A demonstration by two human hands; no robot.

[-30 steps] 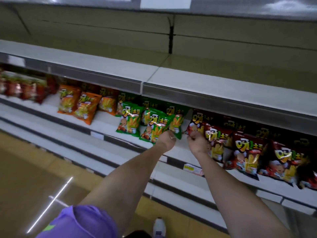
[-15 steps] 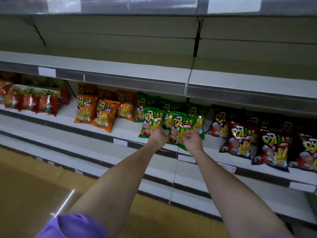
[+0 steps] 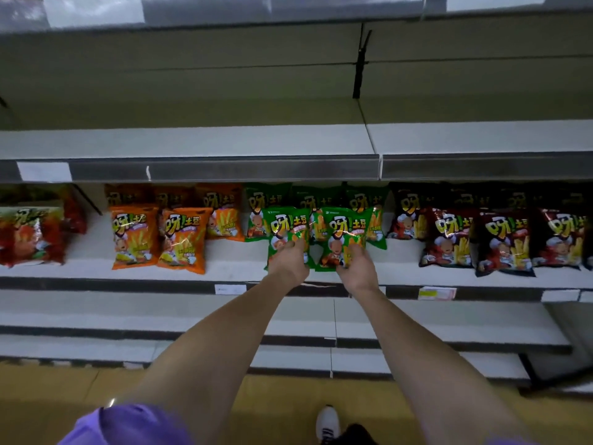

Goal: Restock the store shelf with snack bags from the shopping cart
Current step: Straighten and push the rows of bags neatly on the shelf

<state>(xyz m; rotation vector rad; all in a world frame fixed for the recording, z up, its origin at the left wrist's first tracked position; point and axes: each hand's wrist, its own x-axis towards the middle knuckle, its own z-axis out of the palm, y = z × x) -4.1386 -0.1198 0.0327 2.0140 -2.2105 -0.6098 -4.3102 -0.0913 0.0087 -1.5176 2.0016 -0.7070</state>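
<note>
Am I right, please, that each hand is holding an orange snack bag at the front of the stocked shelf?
Not quite: the head view shows the left hand and right hand each holding a green snack bag, not orange, at the front of the stocked shelf.

Non-snack stuff here: a small white price label [image 3: 230,289] on the front rail of the shelf [image 3: 96,271], and further right a yellow and pink label [image 3: 437,293], then a plain white tag [image 3: 560,295]. One rail up there's a blank white card [image 3: 44,171], with a bigger white card [image 3: 94,9] on the top rail. A black upright bracket [image 3: 361,62] runs down the back panel. Below it all is a yellowish floor [image 3: 64,387] with a thin streak of light [image 3: 110,402], a white shoe [image 3: 327,422], a dark trouser leg [image 3: 356,436] and a blurry purple sleeve [image 3: 128,425]
</note>
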